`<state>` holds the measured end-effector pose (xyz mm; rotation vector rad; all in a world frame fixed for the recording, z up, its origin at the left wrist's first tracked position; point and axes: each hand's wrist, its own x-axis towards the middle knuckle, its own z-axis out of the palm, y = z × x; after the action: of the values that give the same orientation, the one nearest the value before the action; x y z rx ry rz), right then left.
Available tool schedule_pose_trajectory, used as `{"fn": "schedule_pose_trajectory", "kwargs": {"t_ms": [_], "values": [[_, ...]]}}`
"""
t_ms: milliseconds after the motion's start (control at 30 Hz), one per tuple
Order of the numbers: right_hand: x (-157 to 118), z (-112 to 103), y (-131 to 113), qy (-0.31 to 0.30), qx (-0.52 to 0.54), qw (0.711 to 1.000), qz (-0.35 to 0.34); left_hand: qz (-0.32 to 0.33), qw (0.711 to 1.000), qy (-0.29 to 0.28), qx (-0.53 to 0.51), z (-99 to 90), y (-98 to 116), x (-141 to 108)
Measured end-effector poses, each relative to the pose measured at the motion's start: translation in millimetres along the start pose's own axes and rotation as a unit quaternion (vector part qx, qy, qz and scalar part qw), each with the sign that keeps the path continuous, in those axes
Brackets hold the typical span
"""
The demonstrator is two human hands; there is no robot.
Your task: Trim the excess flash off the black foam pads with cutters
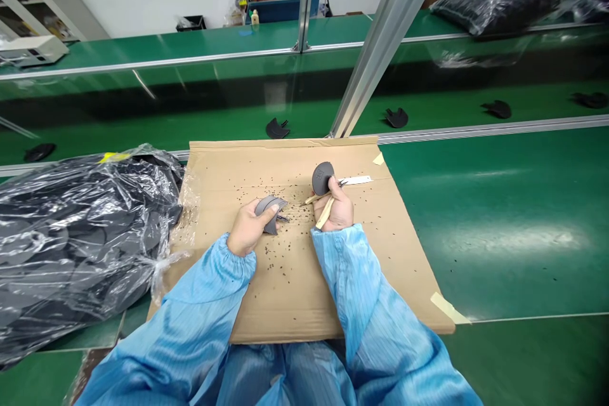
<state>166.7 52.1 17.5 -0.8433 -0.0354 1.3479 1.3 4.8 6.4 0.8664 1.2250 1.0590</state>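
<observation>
My left hand (251, 226) is closed on a dark grey curved part (270, 212), thumb on top, above the cardboard sheet (266, 317). To its right, my right hand (339, 208) grips a round dark grey piece (322, 178) upright between its fingers. Against the same palm lies a tool with a cream-coloured handle (325, 213). A white strip or blade (358, 180) sticks out to the right beyond the fingers; whether it belongs to the tool I cannot tell. Many small dark scraps (280, 260) are scattered over the cardboard.
A clear bag of dark parts (76, 247) lies at the left. Behind the cardboard, several black parts, one (277, 129) near the middle, sit on a green conveyor (214, 124). A metal post (380, 44) slants up at the back right. Tape (448, 308) holds the cardboard's corner.
</observation>
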Motion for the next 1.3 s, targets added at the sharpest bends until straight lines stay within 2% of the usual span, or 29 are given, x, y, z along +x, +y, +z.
{"fn": "schedule_pose_trajectory", "kwargs": {"t_ms": [100, 467, 800, 1200, 1300], "values": [[-3, 3, -1, 0.015, 0.011, 1.000, 0.008, -0.003, 1.000, -0.006, 0.004, -0.6, -1, 0], [1, -1, 1, -0.008, 0.012, 1.000, 0.006, -0.001, 1.000, -0.018, 0.004, -0.3, 0, -1], [-1, 1, -1, 0.009, 0.023, 1.000, 0.013, -0.004, 1.000, -0.016, 0.002, -0.5, 0, 0], [6, -7, 7, -0.054, -0.003, 0.998, -0.020, 0.001, 1.000, -0.002, -0.018, -0.2, -1, 0], [6, -8, 8, -0.073, -0.023, 0.997, -0.032, 0.014, 0.999, 0.020, -0.029, 1.5, -3, 0]]}}
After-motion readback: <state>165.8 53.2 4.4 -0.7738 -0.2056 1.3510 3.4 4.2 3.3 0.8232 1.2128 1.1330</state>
